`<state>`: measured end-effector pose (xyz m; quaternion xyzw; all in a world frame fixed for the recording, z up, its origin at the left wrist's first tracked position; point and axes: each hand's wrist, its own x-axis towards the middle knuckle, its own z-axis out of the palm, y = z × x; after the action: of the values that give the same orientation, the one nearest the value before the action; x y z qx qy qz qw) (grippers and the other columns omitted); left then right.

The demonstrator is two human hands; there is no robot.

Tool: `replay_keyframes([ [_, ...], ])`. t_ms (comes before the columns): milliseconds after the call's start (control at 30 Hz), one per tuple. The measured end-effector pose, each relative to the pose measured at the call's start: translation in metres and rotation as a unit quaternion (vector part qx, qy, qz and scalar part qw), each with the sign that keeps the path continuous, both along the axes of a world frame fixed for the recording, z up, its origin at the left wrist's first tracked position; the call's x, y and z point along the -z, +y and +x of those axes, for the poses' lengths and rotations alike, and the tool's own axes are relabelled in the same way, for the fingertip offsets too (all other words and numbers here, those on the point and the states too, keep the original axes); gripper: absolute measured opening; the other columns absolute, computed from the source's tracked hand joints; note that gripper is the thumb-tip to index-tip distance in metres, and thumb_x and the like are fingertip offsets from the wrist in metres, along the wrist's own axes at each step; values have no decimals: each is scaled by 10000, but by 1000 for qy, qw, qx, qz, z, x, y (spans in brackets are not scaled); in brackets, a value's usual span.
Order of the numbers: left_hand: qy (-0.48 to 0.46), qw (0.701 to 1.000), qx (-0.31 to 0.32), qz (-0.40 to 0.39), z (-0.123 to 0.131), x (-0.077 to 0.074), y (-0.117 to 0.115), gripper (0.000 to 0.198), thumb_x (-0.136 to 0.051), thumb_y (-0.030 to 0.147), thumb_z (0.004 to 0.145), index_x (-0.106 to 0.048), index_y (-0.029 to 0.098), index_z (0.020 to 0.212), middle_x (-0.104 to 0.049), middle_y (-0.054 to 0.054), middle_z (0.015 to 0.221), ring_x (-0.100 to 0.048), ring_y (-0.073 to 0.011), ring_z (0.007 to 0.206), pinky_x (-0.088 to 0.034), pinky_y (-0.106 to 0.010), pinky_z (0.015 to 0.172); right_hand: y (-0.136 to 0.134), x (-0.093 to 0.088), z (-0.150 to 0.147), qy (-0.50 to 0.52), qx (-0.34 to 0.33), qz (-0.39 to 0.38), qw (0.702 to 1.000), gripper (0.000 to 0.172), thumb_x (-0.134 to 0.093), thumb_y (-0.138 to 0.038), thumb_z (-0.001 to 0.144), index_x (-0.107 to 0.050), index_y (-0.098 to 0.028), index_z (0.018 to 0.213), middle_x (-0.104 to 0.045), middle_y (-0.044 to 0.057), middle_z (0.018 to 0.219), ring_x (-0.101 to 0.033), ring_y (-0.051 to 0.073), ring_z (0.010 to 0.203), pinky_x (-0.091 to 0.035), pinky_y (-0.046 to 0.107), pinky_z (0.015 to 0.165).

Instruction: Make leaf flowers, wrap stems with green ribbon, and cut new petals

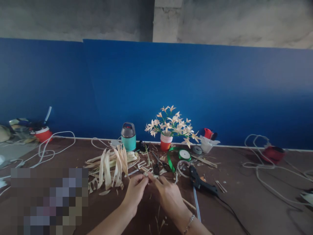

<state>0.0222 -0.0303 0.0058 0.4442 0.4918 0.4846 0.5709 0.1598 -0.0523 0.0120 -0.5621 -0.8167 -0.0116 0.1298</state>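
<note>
At the table's near middle, my left hand [136,190] has its thumb and forefinger pinched together. A small pale piece of dried husk [146,174] shows at its tips. My right hand [169,195] meets it there, index finger reaching to the same spot, other fingers curled; its grip is partly hidden. A thin tan stick [189,204] emerges beside the right wrist. Left of my hands lies a heap of dried husk strips [107,166]. Dark scissors [160,166] lie just beyond my fingertips. Pale husk-like flowers [171,124] on green stems stand in a red-and-white paper cup [166,143].
A black glue gun [201,182] with its cord lies right of my hands, near a green ribbon roll [184,154] and a clear tape-like coil [183,169]. Behind stand a teal container [128,140] and a white cup [207,144]. White cables [259,176] cross the far right.
</note>
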Motion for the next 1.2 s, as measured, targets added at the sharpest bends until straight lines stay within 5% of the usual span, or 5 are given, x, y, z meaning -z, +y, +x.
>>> replay_keyframes([
  [267,86,996,0,26,-6,-3,1,316,-581,382,707,-514,172,481,-417,48,463,-394,-105,478,-286,-213,476,17,-4,23,199,73,5,977,558,-389,-62,797,-482,-241,1318,-659,70,822,-620,162,669,-455,225,572],
  [600,92,982,70,149,-7,-2,3,247,-530,362,796,-655,156,744,-575,-8,628,-531,-176,669,-423,-261,665,9,-13,20,589,-1,-443,676,707,-654,-444,730,-422,-219,1359,-401,-90,479,-300,54,433,-161,145,402],
  [800,95,988,39,113,-7,2,3,226,-529,328,776,-593,158,640,-443,47,534,-379,-99,485,-330,-205,486,14,-1,12,519,-69,-240,817,364,-516,-255,808,-657,-197,1139,-671,34,739,-604,171,766,-494,301,754],
  [967,77,994,16,71,-3,-1,2,263,-528,329,741,-506,172,531,-378,63,496,-357,-94,477,-285,-200,461,6,-3,9,269,-75,-84,957,627,-374,-12,732,-517,-248,1295,-689,88,1030,-629,200,971,-475,309,868],
  [1200,190,976,57,93,-8,2,6,257,-483,283,747,-533,181,516,-425,45,471,-435,-128,486,-316,-232,511,11,-6,19,65,60,-12,996,694,-377,24,741,-403,-266,1371,-690,84,939,-674,168,728,-511,221,630],
])
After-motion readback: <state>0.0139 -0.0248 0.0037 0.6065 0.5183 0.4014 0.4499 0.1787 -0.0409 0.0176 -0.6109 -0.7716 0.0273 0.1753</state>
